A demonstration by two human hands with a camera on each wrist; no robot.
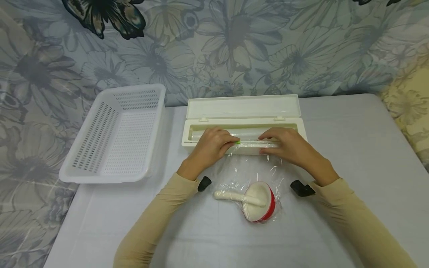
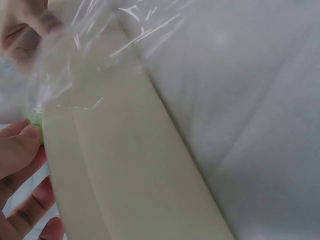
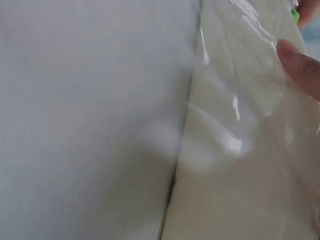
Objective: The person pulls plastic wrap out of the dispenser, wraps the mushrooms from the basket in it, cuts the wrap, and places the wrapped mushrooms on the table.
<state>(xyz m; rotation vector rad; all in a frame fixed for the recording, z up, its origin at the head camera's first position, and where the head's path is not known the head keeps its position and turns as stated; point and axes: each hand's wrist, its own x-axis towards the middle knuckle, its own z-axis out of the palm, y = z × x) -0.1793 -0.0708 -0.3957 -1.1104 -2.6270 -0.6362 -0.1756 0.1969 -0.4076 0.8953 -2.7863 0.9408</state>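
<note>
A white cling film dispenser box (image 1: 298, 140) stands lid up at the table's back, a roll of film (image 1: 246, 133) inside. My left hand (image 1: 214, 143) pinches a small green slider (image 2: 37, 125) on its front edge between thumb and fingers. To its right, my right hand (image 1: 289, 147) grips that front edge over the film, thumb (image 3: 299, 65) on the front face and fingers above. Clear cling film (image 1: 248, 167) runs down the box front to the table. Under it lies a white round-headed tool (image 1: 256, 203) with a handle and a red rim, handle pointing left.
A white perforated plastic basket (image 1: 155, 130) stands on the left of the table. The raised lid (image 1: 242, 107) leans near the floral wall covering (image 1: 234, 44) behind. A white cloth (image 1: 352, 149) covers the table.
</note>
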